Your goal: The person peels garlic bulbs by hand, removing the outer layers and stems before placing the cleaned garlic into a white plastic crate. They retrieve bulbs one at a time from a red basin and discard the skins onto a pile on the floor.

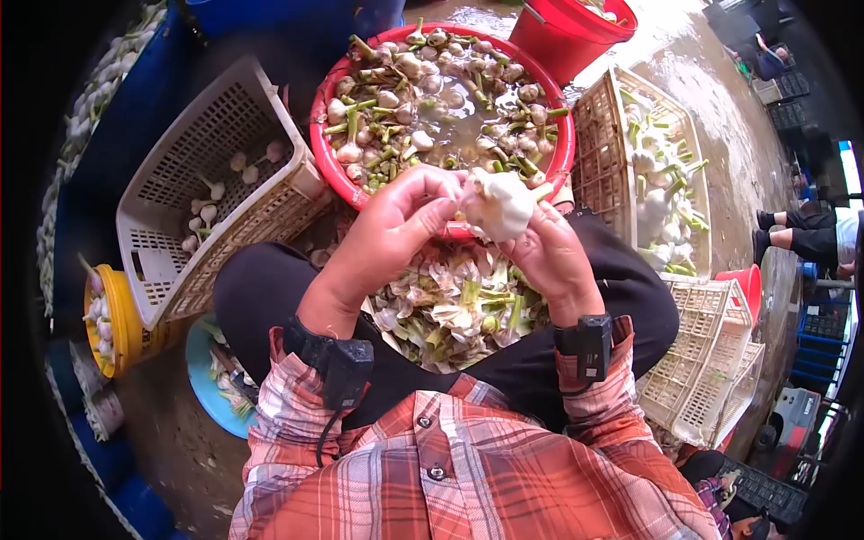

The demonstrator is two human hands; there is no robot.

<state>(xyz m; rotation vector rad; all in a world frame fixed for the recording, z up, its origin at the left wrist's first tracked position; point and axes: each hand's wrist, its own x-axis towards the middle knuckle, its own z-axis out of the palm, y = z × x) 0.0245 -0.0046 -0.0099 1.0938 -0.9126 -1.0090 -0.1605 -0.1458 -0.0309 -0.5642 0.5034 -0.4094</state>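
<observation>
Wet concrete ground surrounds a seated person facing a round red plastic basin [317, 121] of soaking garlic. Over its near rim, the right hand [553, 261] is clamped around a white half-skinned garlic bulb [499, 205], and the left hand [396, 238] pinches its skin. Peeling seems midway; stripping the rest calls for a steady hold.

Floor: wet concrete [720, 117], seen at the upper right and lower left.
Centre: a red basin [317, 117] of water and garlic is stood on it, with a heap of skins [450, 306] just before it.
Left: a tilted white crate [180, 153], a yellow bucket [126, 324] and a blue round dish [202, 369] are set down.
Right: a second white crate [598, 126] holding garlic is placed beside the basin; stacked crates [711, 360] are set nearer.
Top: a red bucket [562, 45].
</observation>
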